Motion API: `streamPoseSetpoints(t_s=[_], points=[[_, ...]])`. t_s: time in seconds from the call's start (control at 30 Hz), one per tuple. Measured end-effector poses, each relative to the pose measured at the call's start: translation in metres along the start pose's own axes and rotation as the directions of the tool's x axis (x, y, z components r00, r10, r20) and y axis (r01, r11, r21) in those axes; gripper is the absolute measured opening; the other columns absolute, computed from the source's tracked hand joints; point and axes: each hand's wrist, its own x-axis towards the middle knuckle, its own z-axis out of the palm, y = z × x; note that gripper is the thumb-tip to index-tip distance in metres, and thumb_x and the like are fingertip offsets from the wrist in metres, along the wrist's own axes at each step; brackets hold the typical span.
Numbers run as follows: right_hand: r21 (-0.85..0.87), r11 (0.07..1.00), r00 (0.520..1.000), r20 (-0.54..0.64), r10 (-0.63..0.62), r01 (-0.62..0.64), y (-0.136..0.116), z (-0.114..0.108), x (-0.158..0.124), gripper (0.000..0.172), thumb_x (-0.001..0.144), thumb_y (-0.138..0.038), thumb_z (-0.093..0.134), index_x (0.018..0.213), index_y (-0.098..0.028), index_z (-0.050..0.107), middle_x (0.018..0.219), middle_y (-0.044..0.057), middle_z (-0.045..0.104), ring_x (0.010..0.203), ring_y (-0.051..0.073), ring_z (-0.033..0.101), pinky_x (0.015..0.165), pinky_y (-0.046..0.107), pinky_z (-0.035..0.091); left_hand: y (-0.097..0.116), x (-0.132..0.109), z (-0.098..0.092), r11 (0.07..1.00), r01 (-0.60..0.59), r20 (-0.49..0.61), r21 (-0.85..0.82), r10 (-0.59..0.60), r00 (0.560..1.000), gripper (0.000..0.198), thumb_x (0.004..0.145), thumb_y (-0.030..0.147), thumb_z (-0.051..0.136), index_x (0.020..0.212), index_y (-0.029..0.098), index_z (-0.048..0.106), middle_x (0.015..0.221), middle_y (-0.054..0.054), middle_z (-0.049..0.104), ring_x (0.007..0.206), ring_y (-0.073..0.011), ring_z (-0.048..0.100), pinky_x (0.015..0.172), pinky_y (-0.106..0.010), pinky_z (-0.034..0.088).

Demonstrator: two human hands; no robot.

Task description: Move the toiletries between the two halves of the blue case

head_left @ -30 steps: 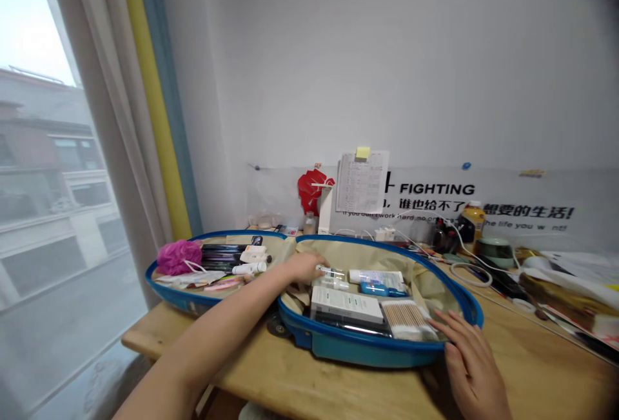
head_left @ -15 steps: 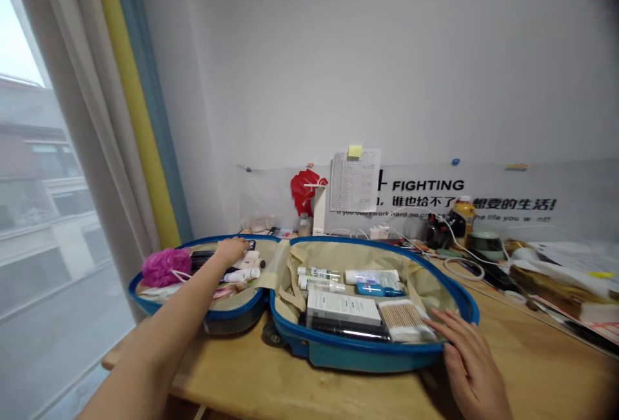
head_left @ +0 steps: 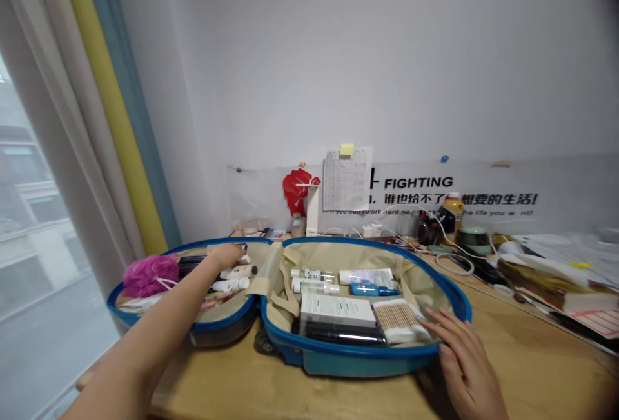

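The left hand (head_left: 227,254) is reaching into the left half of the open blue suitcase (head_left: 348,362). Its grip is curling down over the far end of the contents, but the knuckles are hiding the fingers, so I cannot tell whether they are pinching anything. Two white tubes (head_left: 231,284) are lying loose at its five o'clock, and a pink bath pouf (head_left: 144,276) is sitting against the rim at its eight o'clock. The forearm is crossing low over that half, so a careless sweep could be pushing the tubes out over the rim.

The right hand (head_left: 464,359), at the case's four o'clock, is lying flat with its grip spread, fingertips touching the rim beside the cotton swab box (head_left: 397,320). The left half seems to be overhanging the worktop (head_left: 532,368) edge, so I judge that weight pressing down there could be tipping the case.
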Motion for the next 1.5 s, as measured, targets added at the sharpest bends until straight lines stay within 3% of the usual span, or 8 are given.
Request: streamPoseSetpoints(t_s=[0.23,0.4,0.57,0.73,1.07,1.23,1.37,1.5], points=[[0.003,1.000,1.000,0.011,0.013,-0.013,0.000,0.000,-0.001,0.032,0.092,-0.030,0.036,0.107,-0.024,0.064,0.110,0.006,0.068,0.109,0.024,0.061,0.095,0.044,0.044,0.010,-0.006,-0.044,0.988,0.000,-0.227,-0.156,-0.036,0.973,0.034,0.096,0.031,0.045,0.127,0.018,0.050,0.122,-0.010,0.057,0.105,-0.0210,0.059,0.089,-0.041,0.050],[0.020,1.000,1.000,0.012,0.022,-0.023,0.000,0.000,0.000,0.032,0.092,-0.031,0.036,0.106,-0.024,0.064,0.110,0.006,0.068,0.111,0.024,0.060,0.095,0.045,0.045,0.076,0.022,-0.078,0.953,-0.216,-0.327,-0.211,0.139,0.935,0.038,0.097,0.028,0.042,0.135,0.024,0.044,0.128,-0.009,0.053,0.114,-0.0205,0.055,0.097,-0.039,0.045],[0.009,1.000,1.000,0.005,0.004,-0.004,0.000,0.000,0.000,0.031,0.093,-0.030,0.036,0.106,-0.024,0.064,0.110,0.006,0.068,0.109,0.024,0.060,0.093,0.044,0.045,0.146,0.049,-0.076,0.921,-0.309,-0.248,-0.236,0.250,0.936,0.037,0.090,0.036,0.057,0.122,0.017,0.054,0.119,-0.009,0.058,0.101,-0.0208,0.060,0.086,-0.043,0.052],[0.006,1.000,1.000,-0.013,0.002,-0.002,-0.002,0.000,0.000,0.030,0.093,-0.030,0.037,0.105,-0.023,0.064,0.109,0.006,0.068,0.109,0.023,0.061,0.094,0.043,0.045,0.171,0.062,-0.063,0.923,-0.319,-0.150,-0.215,0.292,0.945,0.033,0.090,0.036,0.056,0.117,0.016,0.057,0.117,-0.008,0.060,0.100,-0.0201,0.060,0.085,-0.042,0.052],[-0.017,1.000,0.999,0.032,-0.001,0.002,0.000,-0.002,0.001,0.030,0.092,-0.029,0.036,0.104,-0.023,0.063,0.110,0.007,0.068,0.109,0.024,0.061,0.092,0.044,0.046,0.170,0.071,-0.049,0.915,-0.359,-0.116,-0.185,0.342,0.933,0.030,0.091,0.035,0.056,0.116,0.018,0.057,0.121,-0.009,0.058,0.104,-0.0203,0.059,0.088,-0.042,0.051],[-0.002,1.000,1.000,0.017,-0.016,0.016,0.000,-0.001,0.002,0.029,0.092,-0.028,0.037,0.105,-0.023,0.062,0.110,0.007,0.068,0.110,0.024,0.060,0.092,0.044,0.045,0.168,0.063,-0.060,0.905,-0.358,-0.181,-0.229,0.321,0.929,0.032,0.091,0.035,0.055,0.118,0.018,0.057,0.123,-0.009,0.057,0.106,-0.0211,0.058,0.090,-0.044,0.050],[-0.006,1.000,1.000,0.012,-0.016,0.016,-0.001,-0.002,0.003,0.030,0.092,-0.030,0.036,0.104,-0.024,0.063,0.109,0.006,0.069,0.109,0.024,0.061,0.091,0.044,0.045,0.127,0.049,-0.074,0.907,-0.312,-0.280,-0.283,0.233,0.931,0.038,0.092,0.036,0.054,0.126,0.020,0.052,0.132,-0.010,0.052,0.114,-0.0239,0.054,0.095,-0.048,0.047],[0.013,1.000,1.000,0.016,-0.004,0.004,-0.001,-0.001,0.002,0.031,0.092,-0.030,0.036,0.104,-0.024,0.064,0.109,0.006,0.069,0.109,0.024,0.061,0.092,0.044,0.045,0.059,0.023,-0.063,0.939,-0.178,-0.172,-0.295,0.131,0.976,0.035,0.091,0.035,0.055,0.121,0.018,0.054,0.125,-0.009,0.056,0.110,-0.0227,0.057,0.092,-0.046,0.049]])
